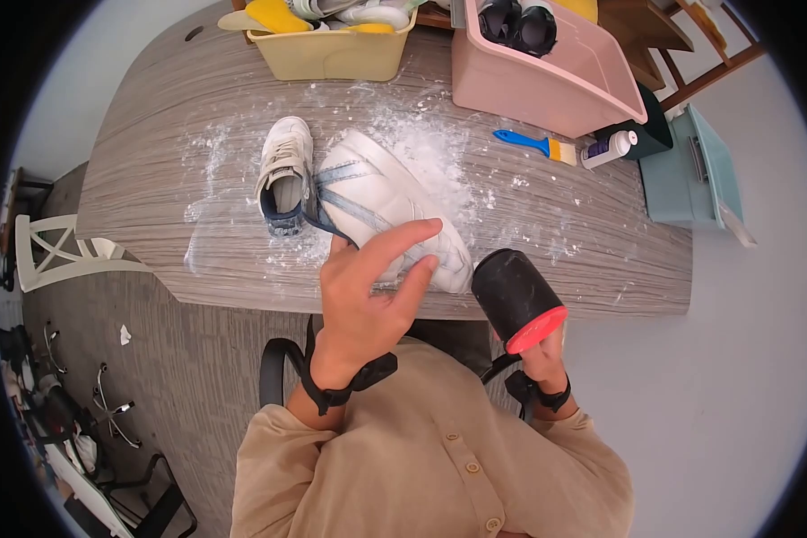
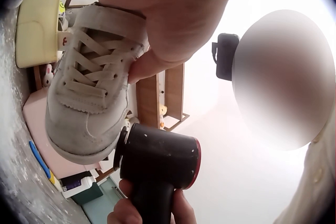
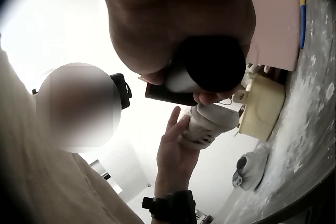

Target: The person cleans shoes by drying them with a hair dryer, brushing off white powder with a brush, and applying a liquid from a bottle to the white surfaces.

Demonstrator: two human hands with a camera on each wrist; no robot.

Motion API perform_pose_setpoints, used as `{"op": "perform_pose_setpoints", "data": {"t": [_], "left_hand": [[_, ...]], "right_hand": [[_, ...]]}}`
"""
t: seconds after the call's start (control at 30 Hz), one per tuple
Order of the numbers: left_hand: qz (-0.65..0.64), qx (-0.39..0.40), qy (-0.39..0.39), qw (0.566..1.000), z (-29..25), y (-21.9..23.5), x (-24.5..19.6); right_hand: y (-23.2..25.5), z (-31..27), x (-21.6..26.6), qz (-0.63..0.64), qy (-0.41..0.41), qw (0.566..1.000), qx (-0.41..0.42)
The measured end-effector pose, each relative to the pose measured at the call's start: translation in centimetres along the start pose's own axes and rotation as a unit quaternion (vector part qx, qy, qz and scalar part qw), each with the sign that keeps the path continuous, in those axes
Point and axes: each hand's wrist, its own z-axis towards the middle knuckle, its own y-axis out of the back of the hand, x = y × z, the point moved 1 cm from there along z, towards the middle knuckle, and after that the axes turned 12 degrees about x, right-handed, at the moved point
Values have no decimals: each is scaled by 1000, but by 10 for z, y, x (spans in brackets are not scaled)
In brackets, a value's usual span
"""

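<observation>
On the left I see a white cross-backed chair (image 1: 72, 255), then a white lace-up shoe with a blue heel (image 1: 287, 157), resting on the wood-grained, white-dusted table (image 1: 152, 161). Beside it the person's left hand (image 1: 368, 291) grips a white, blue-striped shoe (image 1: 390, 193), held over the table's near edge. Near its toe is a black cylindrical blower with a red rim (image 1: 516, 291), its handle clasped in the right hand (image 1: 544, 359). Farther right lie a blue-handled flat brush (image 1: 529, 143) and a small white-capped bottle (image 1: 610, 150), just before a teal plastic bin (image 1: 686, 179).
</observation>
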Motion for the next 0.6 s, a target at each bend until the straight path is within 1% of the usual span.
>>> {"op": "perform_pose_setpoints", "data": {"t": [0.1,0.2,0.27,0.3,0.37,0.53,0.6], "left_hand": [[9,-2,-5,1000,-2,1,-1],[26,6,-15,1000,-2,3,-5],[45,12,-34,998,-3,4,-7],[47,13,-42,998,-3,5,-8],[51,14,-57,997,-2,5,-10],[47,17,-59,997,-3,5,-14],[54,21,-62,996,-4,5,-14]], "right_hand": [[2,-2,-4,-3,9,1000,22],[4,-5,-3,-5,-2,999,40],[2,-2,4,-10,0,1000,20],[-2,4,10,-15,9,1000,-2],[-4,7,14,-36,26,999,-20],[-3,11,20,-127,83,988,6],[-1,10,20,-123,82,989,16]]}}
